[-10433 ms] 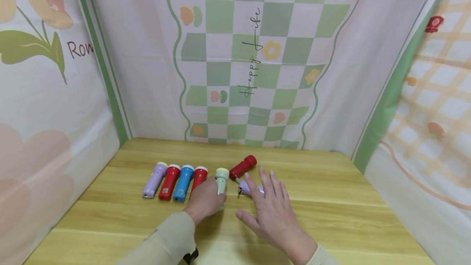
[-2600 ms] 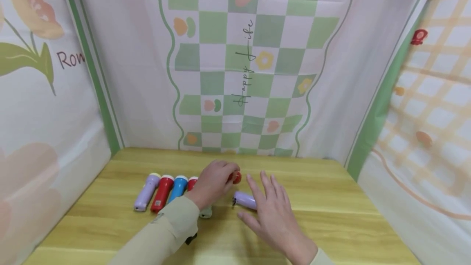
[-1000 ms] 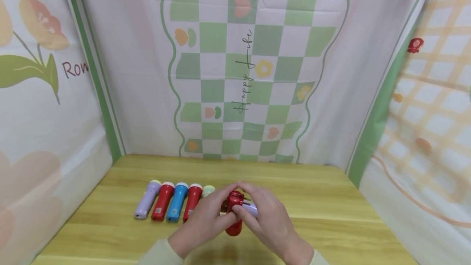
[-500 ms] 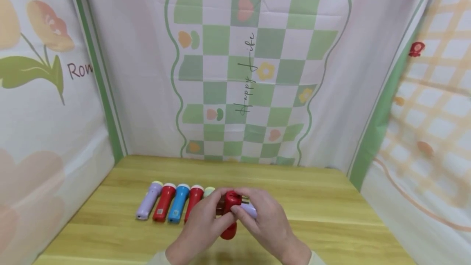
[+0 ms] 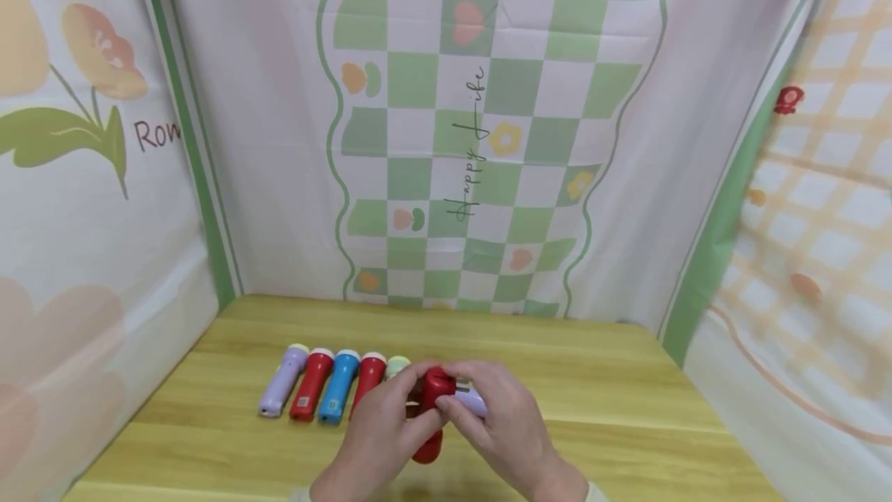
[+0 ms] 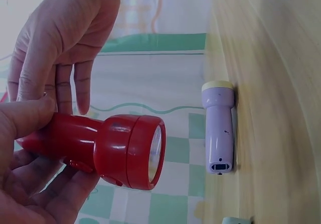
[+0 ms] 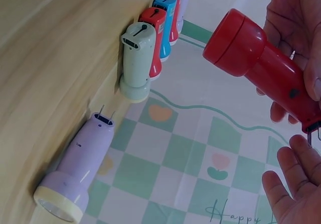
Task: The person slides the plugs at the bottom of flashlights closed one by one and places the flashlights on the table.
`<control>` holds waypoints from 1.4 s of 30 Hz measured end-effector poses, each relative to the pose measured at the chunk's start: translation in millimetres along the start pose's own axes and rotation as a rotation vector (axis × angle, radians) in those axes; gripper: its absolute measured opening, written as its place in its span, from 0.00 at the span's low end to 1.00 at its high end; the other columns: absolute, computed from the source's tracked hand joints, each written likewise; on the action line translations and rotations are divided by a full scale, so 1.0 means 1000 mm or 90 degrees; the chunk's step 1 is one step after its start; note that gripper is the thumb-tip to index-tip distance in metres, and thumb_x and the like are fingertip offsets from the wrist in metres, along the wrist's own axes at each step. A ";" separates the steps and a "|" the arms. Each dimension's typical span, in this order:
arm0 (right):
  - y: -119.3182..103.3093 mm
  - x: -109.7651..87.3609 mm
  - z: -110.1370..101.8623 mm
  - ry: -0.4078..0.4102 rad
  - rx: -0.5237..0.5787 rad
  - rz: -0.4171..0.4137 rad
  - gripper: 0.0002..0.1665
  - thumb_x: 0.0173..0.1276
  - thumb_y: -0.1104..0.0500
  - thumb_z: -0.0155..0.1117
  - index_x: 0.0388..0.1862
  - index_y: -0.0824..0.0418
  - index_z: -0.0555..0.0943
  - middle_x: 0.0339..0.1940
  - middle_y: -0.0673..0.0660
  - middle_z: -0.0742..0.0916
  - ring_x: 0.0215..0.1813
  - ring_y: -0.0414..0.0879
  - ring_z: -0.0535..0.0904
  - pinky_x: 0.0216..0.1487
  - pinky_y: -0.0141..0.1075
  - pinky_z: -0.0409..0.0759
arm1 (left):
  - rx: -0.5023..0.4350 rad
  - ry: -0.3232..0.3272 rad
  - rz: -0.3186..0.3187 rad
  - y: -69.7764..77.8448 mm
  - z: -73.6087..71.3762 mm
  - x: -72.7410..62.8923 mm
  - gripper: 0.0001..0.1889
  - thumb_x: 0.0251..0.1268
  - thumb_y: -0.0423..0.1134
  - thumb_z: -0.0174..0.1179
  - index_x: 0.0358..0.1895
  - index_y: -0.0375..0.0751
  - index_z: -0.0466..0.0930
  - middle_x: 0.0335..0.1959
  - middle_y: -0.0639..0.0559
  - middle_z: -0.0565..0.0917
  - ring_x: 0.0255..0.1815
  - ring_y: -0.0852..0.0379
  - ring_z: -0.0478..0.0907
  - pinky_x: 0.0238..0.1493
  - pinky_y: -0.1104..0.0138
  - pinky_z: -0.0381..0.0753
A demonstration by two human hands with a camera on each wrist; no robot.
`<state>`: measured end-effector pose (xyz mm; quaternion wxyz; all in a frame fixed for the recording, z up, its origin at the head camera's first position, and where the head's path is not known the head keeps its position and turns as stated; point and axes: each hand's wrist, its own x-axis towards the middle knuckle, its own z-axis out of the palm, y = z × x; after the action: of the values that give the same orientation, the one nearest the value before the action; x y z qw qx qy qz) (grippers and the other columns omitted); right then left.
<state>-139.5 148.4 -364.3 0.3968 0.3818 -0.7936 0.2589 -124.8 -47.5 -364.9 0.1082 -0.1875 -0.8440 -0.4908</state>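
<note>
My left hand (image 5: 379, 428) grips a red flashlight (image 5: 427, 452) in front of me, above the table. Its lens (image 6: 156, 153) faces the lower right in the left wrist view. Two metal plug prongs (image 7: 311, 136) stick out at its tail. The thumb and index finger of my right hand (image 5: 505, 417) meet the tail end in the head view, close to the prongs; the exact contact is partly hidden. Its other fingers look loosely extended in the right wrist view. Just beyond lies a purple flashlight (image 5: 470, 400), its prongs (image 7: 106, 111) standing out.
Left of my hands, a row of flashlights lies on the wooden table (image 5: 592, 378): purple (image 5: 282, 382), red (image 5: 311, 386), blue (image 5: 340, 387), red (image 5: 369, 378) and pale green (image 7: 138, 61). Patterned cloth (image 5: 474, 177) hangs behind and on both sides.
From the table my left hand has picked up the red flashlight and brought it nearer to me. My right hand has joined it. Earlier, the pale green flashlight was placed at the row's right end.
</note>
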 end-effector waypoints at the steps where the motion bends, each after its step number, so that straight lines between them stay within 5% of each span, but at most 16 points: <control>1: 0.000 0.000 0.000 0.000 0.002 0.001 0.19 0.74 0.46 0.68 0.57 0.53 0.83 0.49 0.44 0.89 0.49 0.40 0.84 0.50 0.33 0.85 | -0.002 -0.002 -0.006 0.000 0.000 -0.001 0.22 0.69 0.50 0.69 0.63 0.48 0.80 0.50 0.59 0.88 0.48 0.61 0.85 0.46 0.64 0.89; 17: -0.001 -0.006 0.002 0.010 0.018 0.004 0.16 0.72 0.46 0.71 0.53 0.52 0.84 0.50 0.47 0.89 0.50 0.42 0.85 0.51 0.33 0.86 | -0.013 -0.007 -0.029 0.000 0.000 -0.004 0.24 0.67 0.54 0.71 0.62 0.49 0.81 0.50 0.59 0.87 0.49 0.59 0.85 0.46 0.62 0.90; 26: -0.002 -0.010 0.003 -0.013 0.071 0.036 0.15 0.68 0.51 0.76 0.51 0.50 0.86 0.50 0.48 0.90 0.52 0.44 0.86 0.60 0.24 0.79 | -0.045 -0.017 -0.046 -0.002 0.000 -0.009 0.25 0.67 0.54 0.71 0.62 0.49 0.81 0.53 0.58 0.87 0.50 0.58 0.85 0.48 0.61 0.89; 42: -0.003 -0.011 0.005 0.002 0.171 0.034 0.18 0.62 0.58 0.80 0.51 0.53 0.88 0.50 0.56 0.91 0.52 0.49 0.88 0.59 0.24 0.80 | -0.030 0.007 -0.018 -0.005 0.000 -0.015 0.23 0.66 0.56 0.71 0.58 0.49 0.82 0.48 0.58 0.89 0.47 0.62 0.86 0.46 0.65 0.89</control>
<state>-134.7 146.9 -376.0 0.3362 0.4100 -0.7610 0.3738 -113.0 -52.6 -374.6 0.1014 -0.1757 -0.8341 -0.5130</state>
